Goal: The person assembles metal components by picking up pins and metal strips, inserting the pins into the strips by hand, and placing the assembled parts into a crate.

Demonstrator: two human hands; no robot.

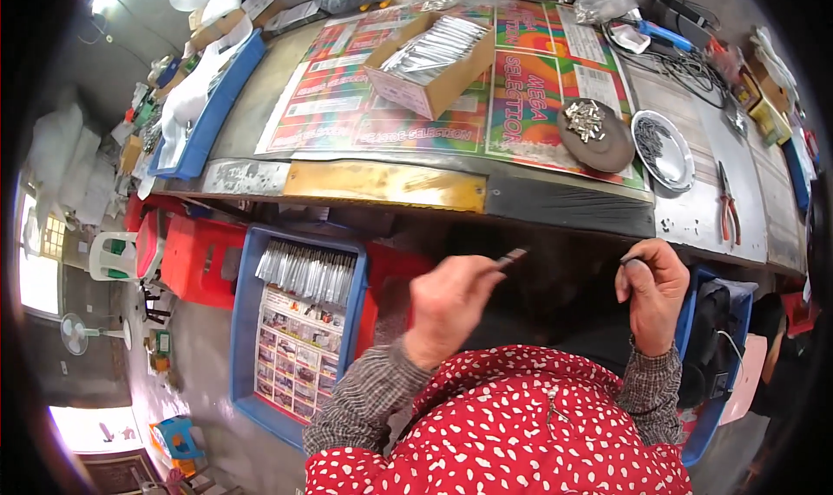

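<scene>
Above my lap, my left hand (447, 304) is closed, slightly blurred, around a slim metal rod (512, 257) whose end sticks out toward the right. My right hand (655, 291) pinches a small dark piece (630, 259) between thumb and fingertips, apart from the rod; its kind is too small to make out. Beyond the right hand, on the table, a dark round plate (607, 155) bears small shiny metal cylinders (585, 120). Beside it a white bowl (675, 170) holds many thin dark grey pins (652, 139). Farther back, an open cardboard box (451, 83) is filled with silver rods (436, 49).
Red-handled pliers (727, 209) lie right of the bowl. At my left stands a blue crate (240, 321) with silver rods (305, 274) lying on printed card. Another blue crate (716, 408) is at my right. A long blue tray (226, 96) edges the table's left; cables (685, 65) tangle far right.
</scene>
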